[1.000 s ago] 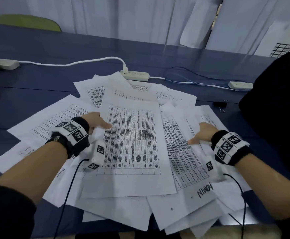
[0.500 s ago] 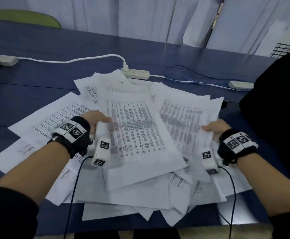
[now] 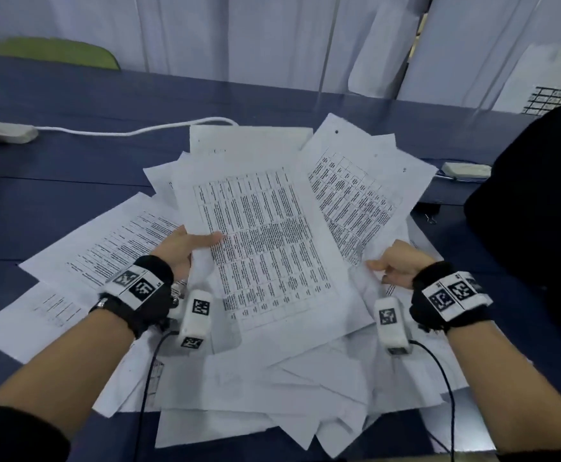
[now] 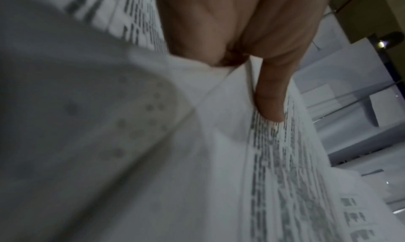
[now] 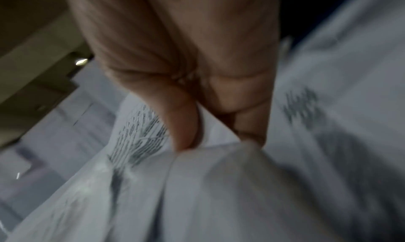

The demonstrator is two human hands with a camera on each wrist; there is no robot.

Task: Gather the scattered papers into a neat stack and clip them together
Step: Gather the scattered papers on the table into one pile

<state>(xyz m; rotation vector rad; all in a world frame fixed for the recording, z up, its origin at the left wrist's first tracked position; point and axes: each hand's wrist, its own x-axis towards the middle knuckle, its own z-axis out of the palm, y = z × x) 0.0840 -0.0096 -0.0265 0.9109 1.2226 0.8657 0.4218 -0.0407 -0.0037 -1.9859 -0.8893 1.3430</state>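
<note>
A loose bundle of printed white papers (image 3: 266, 241) is lifted and tilted up off the dark blue table (image 3: 59, 168). My left hand (image 3: 189, 248) grips its left edge, thumb (image 4: 269, 105) on top of the printed sheet (image 4: 285, 176). At the right edge my right hand (image 3: 395, 265) pinches the sheets (image 5: 210, 167) between thumb (image 5: 181, 124) and curled fingers. More papers (image 3: 106, 251) lie flat at the left and under the bundle near the table's front edge. A small black binder clip (image 3: 429, 211) lies on the table right of the bundle.
A white power strip (image 3: 2, 133) with its cable (image 3: 132, 130) lies at the far left, another white strip (image 3: 465, 168) at the far right. A dark-clothed person (image 3: 539, 208) is at the right. A green chair back (image 3: 56, 51) shows behind the table.
Both hands have gone from resting on the spread papers to gripping a bundle and lifting it, tilting its far edge upward. The bundle now hides the middle power strip.
</note>
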